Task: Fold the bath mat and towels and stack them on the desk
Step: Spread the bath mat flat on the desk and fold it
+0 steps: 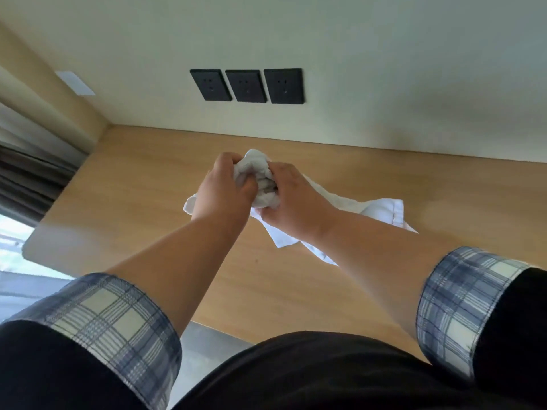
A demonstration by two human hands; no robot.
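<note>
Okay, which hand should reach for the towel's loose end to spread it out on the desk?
Probably the right hand. Both hands grip the bunched towel, but its loose end trails rightward over the desk, nearer that hand; the left hand can anchor the bunch.

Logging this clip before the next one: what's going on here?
A person stands at a wooden desk. The left hand and the right hand both grip one white towel, bunched up between them above the desktop. Its loose end trails off to the right, low over the desk. The towel is crumpled, not yet folded. Three black wall sockets sit on the wall behind.
</note>
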